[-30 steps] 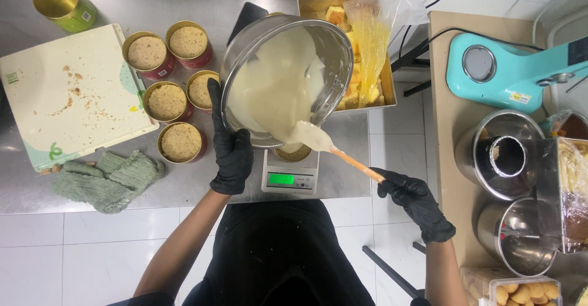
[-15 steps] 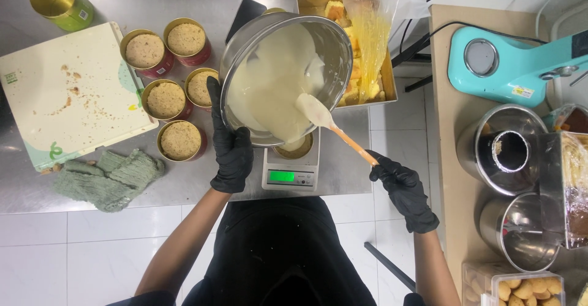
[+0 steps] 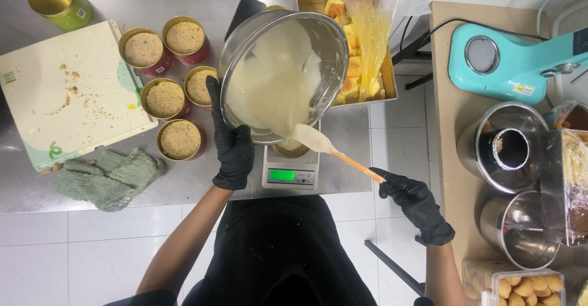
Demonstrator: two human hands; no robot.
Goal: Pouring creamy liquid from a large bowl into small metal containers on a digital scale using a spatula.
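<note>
Our spatula [image 3: 315,140] has dropped from inside the tilted steel bowl [image 3: 282,73] to its lower lip, guiding cream toward the tin on the scale [image 3: 293,170]. Our left hand [image 3: 231,140] clamps the bowl's rim; our right hand [image 3: 411,200] closes on the spatula handle. Left of the scale, crumb-filled tins [image 3: 179,139] crowd close; right of it, counter lies open.
</note>
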